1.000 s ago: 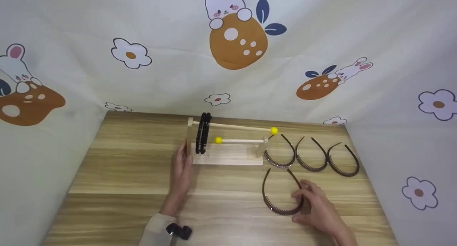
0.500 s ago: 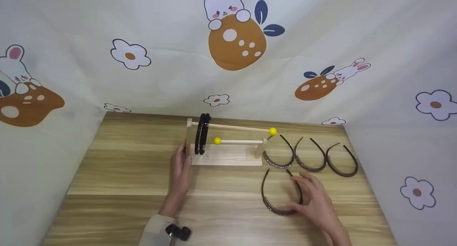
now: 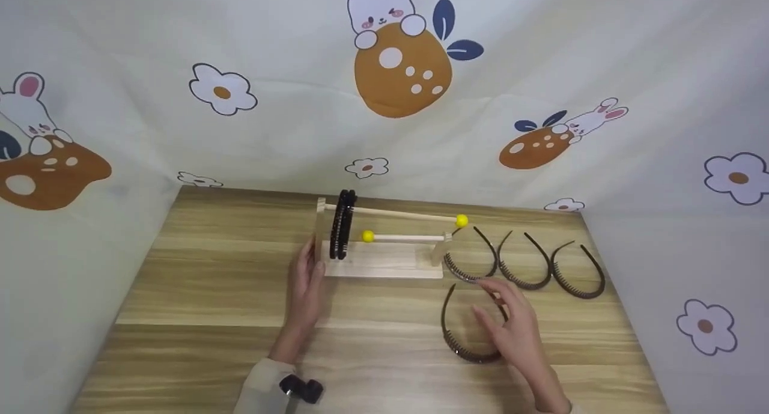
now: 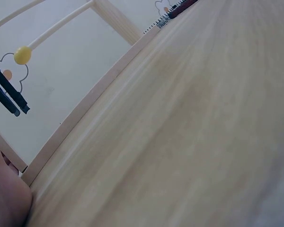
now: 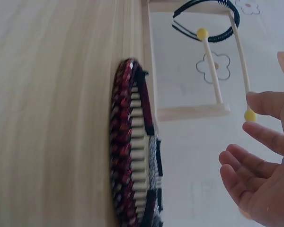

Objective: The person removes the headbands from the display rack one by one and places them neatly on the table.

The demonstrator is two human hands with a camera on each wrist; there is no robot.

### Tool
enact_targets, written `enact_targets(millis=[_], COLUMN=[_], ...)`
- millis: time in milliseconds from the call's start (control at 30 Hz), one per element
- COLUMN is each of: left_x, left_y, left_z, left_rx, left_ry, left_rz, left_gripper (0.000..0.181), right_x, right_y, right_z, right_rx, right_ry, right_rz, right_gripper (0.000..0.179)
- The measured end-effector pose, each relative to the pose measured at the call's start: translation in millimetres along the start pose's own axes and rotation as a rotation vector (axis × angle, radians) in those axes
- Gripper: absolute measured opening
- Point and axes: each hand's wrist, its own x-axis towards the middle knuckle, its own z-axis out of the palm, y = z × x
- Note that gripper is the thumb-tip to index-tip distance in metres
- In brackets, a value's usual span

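A pale wooden rack (image 3: 384,270) with two rods stands at the back middle of the table. My left hand (image 3: 306,288) grips its left end, fingers behind the upright and thumb in front. Two black toothed headbands (image 3: 341,225) hang together on the upper rod near that upright. In front of the rack's right end lies a dark toothed headband (image 3: 459,349), which looks deep red and shiny in the right wrist view. Over its right arm hovers my right hand (image 3: 513,327), fingers loosely spread with nothing between them. Part of that headband is hidden behind the hand.
Three more headbands lie in a row right of the rack: one by its right end (image 3: 471,276), a middle one (image 3: 524,282) and one near the table's right edge (image 3: 580,291). Yellow balls (image 3: 461,220) cap the rods. A printed curtain (image 3: 288,131) surrounds the table.
My right hand has moved left and slightly away from me, off the near headband's right side to above it. That headband lies almost where it was. The left hand stays on the rack.
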Motion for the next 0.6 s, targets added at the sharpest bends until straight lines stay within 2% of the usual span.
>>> enact_targets(millis=[233,467,600], left_x=[-0.7,-2.0,-0.8], left_y=[0.2,1.5,2.9], left_z=[-0.1,-0.2,-0.5], left_rx=[0.007,-0.022,-0.002], left_ry=[0.002,-0.012,-0.014], left_rz=[0.006,-0.044,-0.049], left_gripper=[0.056,0.057,0.057], right_x=[13.0,23.6,26.8], right_y=[-18,-26,-31], right_z=[13,23,28], right_rx=[0.124,0.155,0.175], right_ry=[0.051,0.095,0.119], right_rz=[-0.002,-0.080,-0.089], right_gripper=[0.041,0.036,0.034])
